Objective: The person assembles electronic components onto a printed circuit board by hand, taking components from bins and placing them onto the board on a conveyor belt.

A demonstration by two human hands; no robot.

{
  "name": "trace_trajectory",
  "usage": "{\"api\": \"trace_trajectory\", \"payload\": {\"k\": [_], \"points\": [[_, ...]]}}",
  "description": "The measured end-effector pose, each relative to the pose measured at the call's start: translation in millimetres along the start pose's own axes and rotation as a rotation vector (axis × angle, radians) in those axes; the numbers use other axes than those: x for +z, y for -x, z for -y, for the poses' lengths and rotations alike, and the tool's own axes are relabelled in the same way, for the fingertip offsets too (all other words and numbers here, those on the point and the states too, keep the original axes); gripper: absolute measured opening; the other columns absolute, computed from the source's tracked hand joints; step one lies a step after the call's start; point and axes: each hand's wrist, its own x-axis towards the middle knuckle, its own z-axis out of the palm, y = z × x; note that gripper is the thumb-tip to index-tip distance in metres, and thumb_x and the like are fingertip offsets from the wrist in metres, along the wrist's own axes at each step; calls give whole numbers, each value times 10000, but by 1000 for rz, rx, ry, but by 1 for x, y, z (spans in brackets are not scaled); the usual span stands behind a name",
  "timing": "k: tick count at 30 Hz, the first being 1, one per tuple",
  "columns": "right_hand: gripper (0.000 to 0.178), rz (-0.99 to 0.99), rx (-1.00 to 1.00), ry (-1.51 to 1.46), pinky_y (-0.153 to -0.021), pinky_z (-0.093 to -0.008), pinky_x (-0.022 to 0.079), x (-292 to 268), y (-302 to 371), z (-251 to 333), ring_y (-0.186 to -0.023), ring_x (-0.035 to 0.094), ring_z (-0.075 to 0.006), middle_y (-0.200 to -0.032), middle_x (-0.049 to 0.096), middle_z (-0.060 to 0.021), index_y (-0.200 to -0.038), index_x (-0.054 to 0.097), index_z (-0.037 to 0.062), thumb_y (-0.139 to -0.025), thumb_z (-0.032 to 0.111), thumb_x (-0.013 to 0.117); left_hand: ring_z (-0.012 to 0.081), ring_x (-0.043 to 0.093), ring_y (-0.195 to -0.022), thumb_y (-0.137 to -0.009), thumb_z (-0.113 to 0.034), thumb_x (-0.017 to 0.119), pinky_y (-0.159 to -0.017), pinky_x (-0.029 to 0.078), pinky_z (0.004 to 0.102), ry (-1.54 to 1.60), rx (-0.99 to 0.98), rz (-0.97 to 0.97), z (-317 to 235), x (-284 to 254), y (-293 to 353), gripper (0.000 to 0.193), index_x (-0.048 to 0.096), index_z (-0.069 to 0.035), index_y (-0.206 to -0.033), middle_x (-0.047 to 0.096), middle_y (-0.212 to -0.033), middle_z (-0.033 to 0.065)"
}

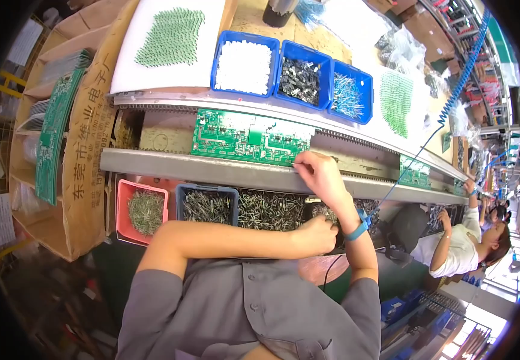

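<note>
A green circuit board [254,138] lies between the two rails of the line in front of me. My right hand [319,173], with a blue strap [359,228] on its wrist, is at the board's near right corner. Its thumb and fingertips are pinched together; whatever they hold is too small to make out. Closer to my body, my left hand [319,237] is closed over the near edge of a bin of small metal-legged parts [272,210]. Its fingers are curled, and anything inside them is hidden.
Beyond the rails stand blue bins of white parts [242,67], black parts [299,81] and blue-bodied leaded components [348,96]. A red bin [143,210] is near left, below a cardboard box [86,144] of boards. A coiled blue cord [452,102] hangs right; a co-worker [467,240] sits farther right.
</note>
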Motion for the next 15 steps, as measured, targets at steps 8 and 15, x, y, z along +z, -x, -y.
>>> {"api": "trace_trajectory", "payload": {"k": [8,15], "points": [[77,19,5,-51,-564,-366,488,11,-17,-1,-619,629,-289,-703,642,-117,-861,633,49,-785,52,648,237,558,-1058,-830,-203,565,-882,419,384,-84,-126,220,-4,34,-25,237,718,-112,-986,649,-1076,32],[81,69,16,2,-588,-390,496,10,-18,-1,-664,638,-311,-733,654,-119,-876,639,64,-796,67,644,237,561,-1078,-799,-203,582,-903,425,384,-26,-33,196,3,42,-26,227,729,-108,-943,672,-1035,20]]}}
